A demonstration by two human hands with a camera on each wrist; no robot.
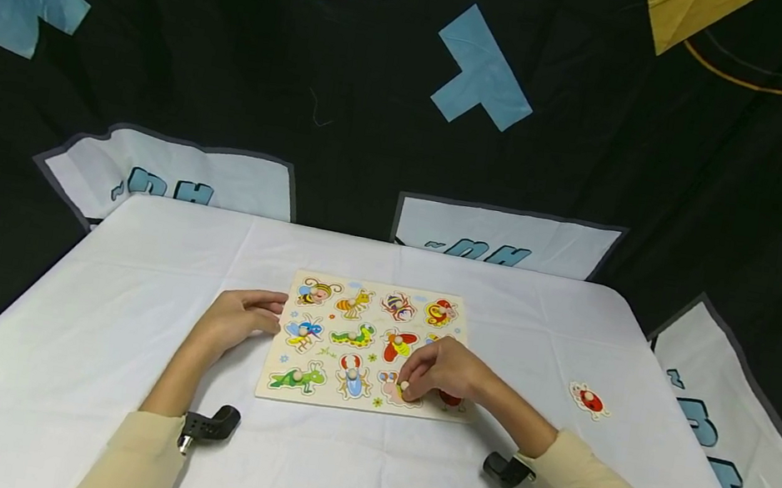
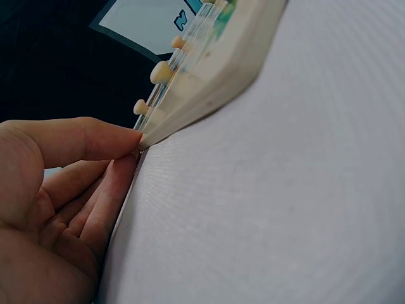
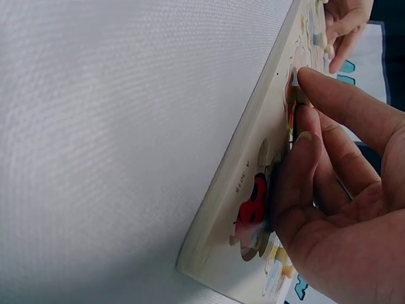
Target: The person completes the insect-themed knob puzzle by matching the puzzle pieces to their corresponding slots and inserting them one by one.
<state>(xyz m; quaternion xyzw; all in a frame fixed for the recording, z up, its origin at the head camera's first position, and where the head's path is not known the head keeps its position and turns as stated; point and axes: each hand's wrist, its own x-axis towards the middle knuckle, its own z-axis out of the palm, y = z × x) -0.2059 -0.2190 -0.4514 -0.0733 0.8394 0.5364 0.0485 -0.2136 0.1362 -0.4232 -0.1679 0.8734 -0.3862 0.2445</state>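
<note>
A wooden peg puzzle board [image 1: 362, 358] with several insect pieces lies flat on the white table. My left hand [image 1: 235, 320] is at its left edge, thumb and fingertips touching the side; in the left wrist view the thumb [image 2: 95, 139] meets the board's corner. With thumb and fingertips, my right hand [image 1: 444, 370] pinches the knob of a pinkish puzzle piece [image 1: 388, 384] in the bottom row, which the fingers partly cover. Beside it, under that hand, a ladybug picture [image 3: 253, 212] shows in its recess. A loose red ladybug piece [image 1: 589, 400] lies to the right on the table.
The white tablecloth [image 1: 297, 466] spreads around the board. A dark curtain [image 1: 270, 91] with light blue tape shapes hangs behind the table. Both wrists carry small black cameras, the left camera [image 1: 212, 423] close over the cloth.
</note>
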